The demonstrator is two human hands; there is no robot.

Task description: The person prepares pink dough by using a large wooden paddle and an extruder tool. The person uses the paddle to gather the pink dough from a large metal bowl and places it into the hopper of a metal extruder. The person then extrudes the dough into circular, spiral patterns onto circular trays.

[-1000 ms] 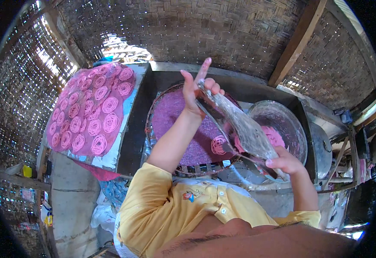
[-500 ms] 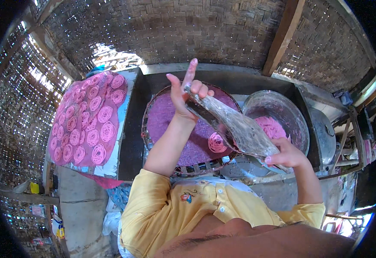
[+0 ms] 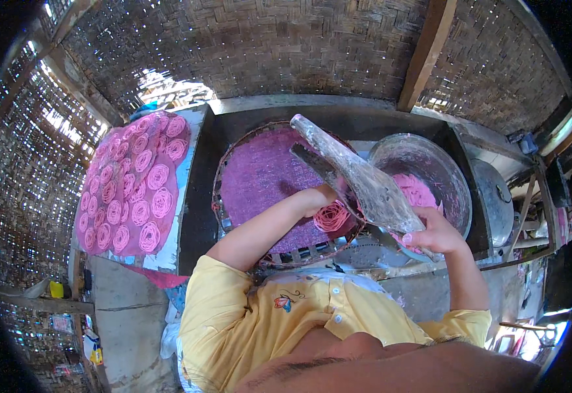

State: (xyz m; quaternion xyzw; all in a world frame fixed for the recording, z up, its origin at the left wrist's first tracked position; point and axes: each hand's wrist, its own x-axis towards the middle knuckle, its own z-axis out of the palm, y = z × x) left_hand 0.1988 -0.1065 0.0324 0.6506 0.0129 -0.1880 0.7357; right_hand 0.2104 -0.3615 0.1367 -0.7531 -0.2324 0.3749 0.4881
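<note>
A long grey wooden press (image 3: 381,190) with two hinged-looking arms slants over the work area, smeared pale. My right hand (image 3: 436,234) is wrapped round its lower right end. My left hand (image 3: 319,198) reaches beneath the press, and its fingers are hidden behind it. Just below that hand, a coil of pink dough strands (image 3: 331,217) lies on purple cloth (image 3: 260,177) in a round woven tray (image 3: 218,196). Whether the left fingers touch the coil or the press cannot be made out. To the right, pink dough (image 3: 413,191) sits in a big round basin (image 3: 453,177).
At left, several pink coils (image 3: 141,212) cover a pink cloth on a pale blue board (image 3: 188,157). A dark raised frame (image 3: 197,216) surrounds the tray and basin. Behind stands a woven wall (image 3: 266,52) with a wooden post (image 3: 428,56). A round metal lid (image 3: 492,196) is at far right.
My left hand has let go of the upper end of the press and moved down beneath it, beside the coil. My right hand keeps its grip, and the press stays nearly in place.
</note>
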